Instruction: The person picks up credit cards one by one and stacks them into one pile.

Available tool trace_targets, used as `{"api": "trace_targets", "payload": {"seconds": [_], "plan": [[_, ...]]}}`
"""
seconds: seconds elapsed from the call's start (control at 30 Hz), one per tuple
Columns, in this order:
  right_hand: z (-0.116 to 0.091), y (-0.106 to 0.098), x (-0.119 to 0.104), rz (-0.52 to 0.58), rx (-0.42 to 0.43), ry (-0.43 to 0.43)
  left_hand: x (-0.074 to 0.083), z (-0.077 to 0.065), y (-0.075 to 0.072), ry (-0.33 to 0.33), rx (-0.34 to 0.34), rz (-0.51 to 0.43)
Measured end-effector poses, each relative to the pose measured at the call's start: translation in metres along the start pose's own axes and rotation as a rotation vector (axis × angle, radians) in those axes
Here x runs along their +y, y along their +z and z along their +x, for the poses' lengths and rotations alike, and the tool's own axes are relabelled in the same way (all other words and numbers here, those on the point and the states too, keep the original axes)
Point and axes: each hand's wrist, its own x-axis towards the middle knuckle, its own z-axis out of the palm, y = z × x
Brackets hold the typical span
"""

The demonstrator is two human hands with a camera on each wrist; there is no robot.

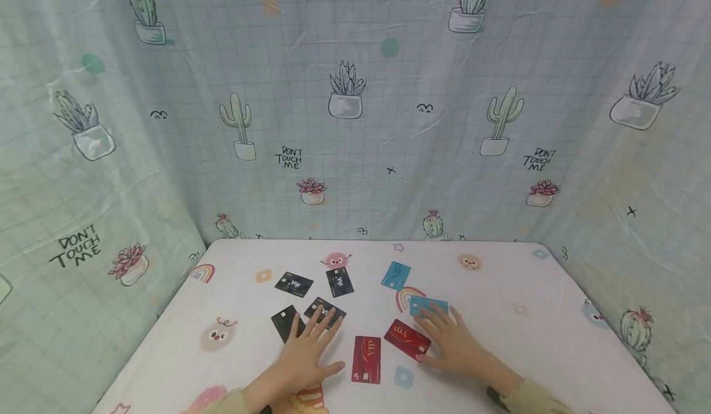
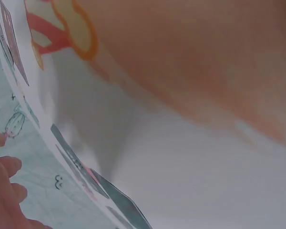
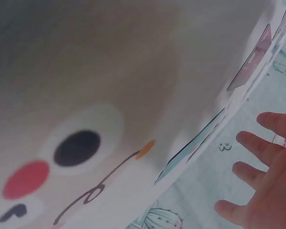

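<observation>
My left hand (image 1: 302, 358) spreads its fingers over the lower edges of two black VIP cards, the near-left card (image 1: 287, 322) and the card beside it (image 1: 319, 308). My right hand (image 1: 452, 346) is spread too, its fingertips overlapping a blue card (image 1: 436, 303) and its thumb at the corner of a tilted red VIP card (image 1: 407, 339). Between the hands lies an upright red VIP card (image 1: 366, 360). Both wrist views show the fingers of the left hand (image 2: 9, 186) and right hand (image 3: 267, 167) extended, with nothing gripped.
Farther back are two more black cards, one at left (image 1: 294, 284) and one nearer the middle (image 1: 340, 282), and a second blue card (image 1: 396, 275). A white table (image 1: 500, 315) with printed cartoons carries them. A patterned curtain (image 1: 378, 136) surrounds its back and sides.
</observation>
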Motion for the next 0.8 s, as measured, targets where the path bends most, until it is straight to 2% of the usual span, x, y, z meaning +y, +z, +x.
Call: {"api": "trace_targets", "payload": {"seconds": [0.2, 0.4, 0.8], "plan": [[-0.001, 0.000, -0.005, 0.027, -0.040, 0.016, 0.008, -0.001, 0.001, 0.052, 0.001, -0.030], [-0.002, 0.000, -0.008, 0.016, -0.078, 0.043, 0.018, 0.004, 0.005, 0.115, -0.001, -0.014], [-0.004, -0.005, -0.014, -0.018, -0.075, 0.045, 0.035, 0.019, 0.011, 0.205, -0.033, -0.052]]}}
